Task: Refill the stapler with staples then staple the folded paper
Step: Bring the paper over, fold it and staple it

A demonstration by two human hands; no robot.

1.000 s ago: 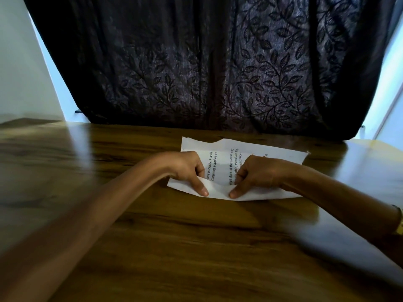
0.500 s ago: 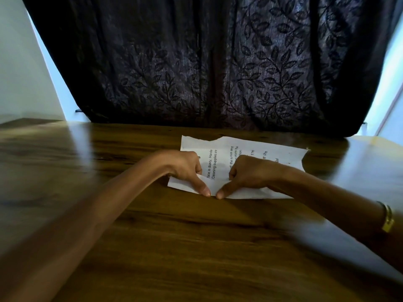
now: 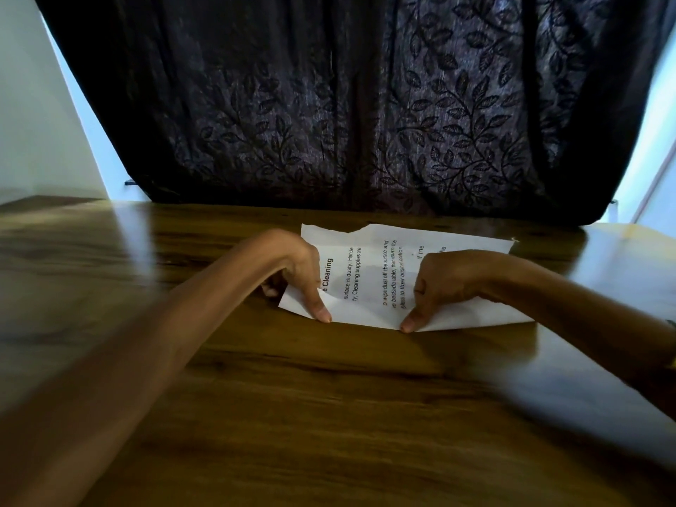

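Observation:
A white printed sheet of paper (image 3: 369, 283), folded with a torn far edge, lies on the wooden table (image 3: 292, 397) in the middle of the head view. My left hand (image 3: 300, 276) rests on its left part, index finger pressing the near fold edge. My right hand (image 3: 439, 283) sits on the right part, a fingertip pressing the same near edge. Both hands have curled fingers and pin the paper flat. No stapler or staples are in view.
A dark curtain (image 3: 347, 104) with a leaf pattern hangs just behind the table's far edge. Pale walls (image 3: 33, 122) show at both sides. A yellowish band is on my right wrist at the frame's edge.
My two index fingers, almost touching at the fold's middle half a second ago, have slid apart along the near edge, the left leftward and the right rightward.

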